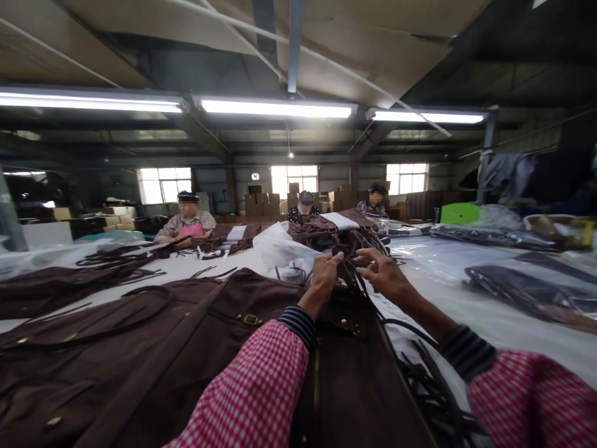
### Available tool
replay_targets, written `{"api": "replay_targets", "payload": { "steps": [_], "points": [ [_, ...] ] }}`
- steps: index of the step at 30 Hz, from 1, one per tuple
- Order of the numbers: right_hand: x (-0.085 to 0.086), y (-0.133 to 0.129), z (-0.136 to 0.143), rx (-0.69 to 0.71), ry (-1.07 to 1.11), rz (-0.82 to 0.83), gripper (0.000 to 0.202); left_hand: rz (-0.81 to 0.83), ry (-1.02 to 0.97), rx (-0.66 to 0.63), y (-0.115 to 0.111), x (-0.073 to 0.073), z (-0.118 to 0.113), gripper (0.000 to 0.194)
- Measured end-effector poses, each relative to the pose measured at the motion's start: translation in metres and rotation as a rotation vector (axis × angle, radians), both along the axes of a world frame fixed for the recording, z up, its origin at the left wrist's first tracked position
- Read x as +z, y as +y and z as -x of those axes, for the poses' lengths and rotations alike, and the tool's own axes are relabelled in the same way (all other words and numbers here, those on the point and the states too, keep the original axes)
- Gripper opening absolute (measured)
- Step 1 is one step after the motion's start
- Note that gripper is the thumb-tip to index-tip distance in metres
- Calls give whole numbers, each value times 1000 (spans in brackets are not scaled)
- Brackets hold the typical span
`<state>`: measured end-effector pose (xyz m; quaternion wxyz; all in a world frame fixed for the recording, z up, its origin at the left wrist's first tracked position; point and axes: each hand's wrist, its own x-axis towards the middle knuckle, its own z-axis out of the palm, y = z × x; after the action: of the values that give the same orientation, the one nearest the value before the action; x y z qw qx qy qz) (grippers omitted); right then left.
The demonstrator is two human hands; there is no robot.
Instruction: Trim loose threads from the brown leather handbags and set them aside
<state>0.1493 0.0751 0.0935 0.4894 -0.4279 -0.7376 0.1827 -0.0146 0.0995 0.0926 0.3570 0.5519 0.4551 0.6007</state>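
A dark brown garment [177,348] with brass buckles, a zip and long cords lies spread across the table in front of me. My left hand [325,274] is closed on the upper end of this garment, thumb on top, lifting dark straps there. Close by on the right, my right hand [383,274] has thumb and forefinger curved and apart beside the dark hanging cords [357,277]. Whether its fingertips touch a cord is hard to make out. A brass buckle [250,319] shows left of my left forearm.
Beyond my hands sits a stack of folded brown garments [321,229] with a white band. Clear-bagged garments [527,283] lie at right. Loose black cords [433,386] hang by my right forearm. Co-workers sit across the table, one in a pink apron [196,229].
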Motion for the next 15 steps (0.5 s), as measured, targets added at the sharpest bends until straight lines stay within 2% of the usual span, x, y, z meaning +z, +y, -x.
{"api": "replay_targets", "payload": {
  "steps": [2, 4, 8, 11, 13, 15],
  "points": [
    [12, 7, 9, 113, -101, 115, 34, -4, 4, 30, -2, 3, 3, 40],
    [23, 9, 15, 115, -252, 112, 23, -4, 21, 78, -4, 7, 7, 40],
    [45, 2, 15, -79, -532, -127, 19, 18, 61, 155, -3, 14, 10, 42],
    [58, -6, 11, -141, -740, -255, 21, 47, 82, 173, 1, 14, 11, 42],
    [59, -10, 7, -135, -881, -318, 20, 71, 93, 198, 4, 13, 13, 40],
    [52, -16, -2, -110, -981, -334, 20, 102, 100, 231, 8, 10, 17, 38]
  ]
}}
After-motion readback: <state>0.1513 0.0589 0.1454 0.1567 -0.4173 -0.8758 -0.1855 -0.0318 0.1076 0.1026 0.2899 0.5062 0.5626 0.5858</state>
